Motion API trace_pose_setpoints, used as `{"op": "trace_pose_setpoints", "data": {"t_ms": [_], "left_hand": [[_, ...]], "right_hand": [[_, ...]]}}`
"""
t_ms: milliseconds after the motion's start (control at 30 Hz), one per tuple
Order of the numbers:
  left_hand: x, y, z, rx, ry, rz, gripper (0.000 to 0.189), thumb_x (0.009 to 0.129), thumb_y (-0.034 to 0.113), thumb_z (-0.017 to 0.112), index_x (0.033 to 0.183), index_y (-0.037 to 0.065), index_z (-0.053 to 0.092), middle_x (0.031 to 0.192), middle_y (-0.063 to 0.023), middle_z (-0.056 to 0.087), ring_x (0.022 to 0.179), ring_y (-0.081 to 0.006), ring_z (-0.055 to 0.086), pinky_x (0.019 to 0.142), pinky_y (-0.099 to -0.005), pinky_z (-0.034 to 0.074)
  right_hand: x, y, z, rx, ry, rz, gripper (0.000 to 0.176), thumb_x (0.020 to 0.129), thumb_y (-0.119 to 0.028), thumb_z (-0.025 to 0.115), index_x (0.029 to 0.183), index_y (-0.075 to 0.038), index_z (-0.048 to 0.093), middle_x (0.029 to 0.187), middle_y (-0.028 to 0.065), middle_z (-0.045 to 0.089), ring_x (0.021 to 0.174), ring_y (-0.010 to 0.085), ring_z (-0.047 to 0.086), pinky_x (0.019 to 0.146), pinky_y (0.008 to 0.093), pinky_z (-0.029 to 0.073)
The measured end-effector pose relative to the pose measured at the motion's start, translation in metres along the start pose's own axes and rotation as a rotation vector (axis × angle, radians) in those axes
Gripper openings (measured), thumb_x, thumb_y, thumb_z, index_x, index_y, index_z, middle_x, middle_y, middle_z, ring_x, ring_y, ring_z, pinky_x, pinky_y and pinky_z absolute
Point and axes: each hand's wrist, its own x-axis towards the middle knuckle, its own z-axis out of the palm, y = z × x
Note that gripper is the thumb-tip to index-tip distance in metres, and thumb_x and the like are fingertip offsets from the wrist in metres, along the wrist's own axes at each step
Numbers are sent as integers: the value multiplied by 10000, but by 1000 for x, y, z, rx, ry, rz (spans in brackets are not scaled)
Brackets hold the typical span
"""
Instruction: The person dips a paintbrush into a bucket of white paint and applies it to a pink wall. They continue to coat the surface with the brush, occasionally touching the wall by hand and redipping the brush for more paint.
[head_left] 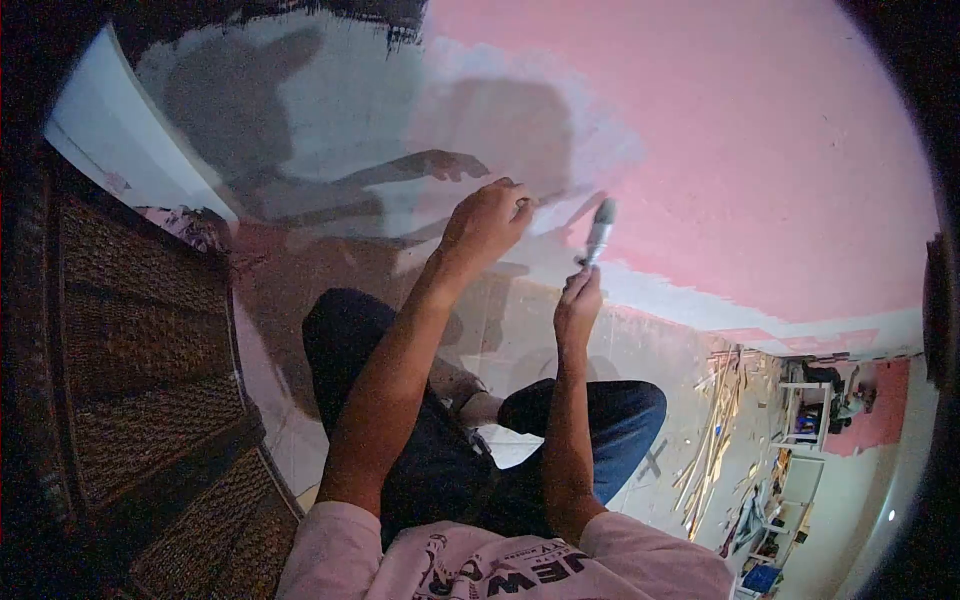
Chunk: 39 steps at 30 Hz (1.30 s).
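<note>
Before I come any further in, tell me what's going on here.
A person sits with knees bent beside a wall that is mostly pink, with a pale strip along its bottom edge and a grayish area to the left. Their right hand holds a brush, bristles up. The left hand is raised with fingers curled; whether it holds anything is unclear. Wood strips lie off to the right.

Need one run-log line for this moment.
right hand: holding paintbrush | left hand: fingers curled, contents unclear | wall: partly pink | paintbrush touching wall: cannot tell
</note>
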Motion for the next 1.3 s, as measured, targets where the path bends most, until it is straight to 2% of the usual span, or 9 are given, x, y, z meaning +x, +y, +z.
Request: {"op": "trace_pose_setpoints", "data": {"t_ms": [33,233,567,667,733,967,1067,1200,1300], "left_hand": [[-1,-1,0,-20,3,19,210,945,204,605,979,30,717,967,-207,681,954,-407,670,857,-492,523],[-3,0,6,34,-99,-21,220,941,232,609,962,36,708,977,-206,677,958,-408,669,853,-498,523],[-2,-3,7,76,-93,-8,228,952,249,605,993,51,712,977,-212,676,943,-417,673,850,-517,529],[-3,-6,7,87,-136,-23,226,950,248,607,988,52,712,998,-212,679,957,-418,672,857,-515,528],[-2,-7,11,61,-158,-15,234,946,246,608,985,38,708,1000,-217,685,953,-427,672,848,-516,531],[0,-7,15,81,-139,7,237,935,241,615,963,36,731,977,-229,700,907,-441,681,816,-525,540],[-3,-15,25,94,-117,29,237,936,247,617,948,38,728,987,-229,694,928,-441,677,825,-526,537],[-4,-6,21,117,-250,-13,293,969,300,625,1028,31,725,1031,-210,695,978,-413,673,868,-504,528],[-4,-7,19,142,-267,-24,298,973,308,619,1011,31,722,1029,-209,695,979,-412,675,860,-505,531]], "right_hand": [[2,-5,3,109,75,-125,277,1096,-183,381,1129,29,557,679,156,550,608,307,586,570,437,441],[48,54,90,-218,-27,22,395,1089,-317,375,1098,46,530,841,326,648,802,552,611,666,599,433],[44,206,100,-591,-511,-335,280,963,-191,533,885,43,666,881,301,667,842,488,664,756,584,526],[76,154,77,-561,-294,-498,283,980,-194,532,887,48,647,858,289,673,810,490,665,706,591,514],[76,73,48,-356,-234,-153,296,1016,-211,511,912,32,644,826,277,678,782,475,674,674,582,502],[6,-38,1,-23,73,-56,326,1091,-260,410,1022,21,561,796,276,645,750,490,634,658,522,468],[40,12,39,-241,149,-149,331,1092,-285,445,1089,21,570,742,288,644,654,461,648,546,536,435],[43,89,95,-207,-151,-37,388,1081,-278,379,1015,62,554,860,385,619,869,584,605,684,629,450],[33,165,107,-473,-476,-283,327,1016,-214,460,863,50,576,830,348,652,797,536,647,700,622,507]]}}
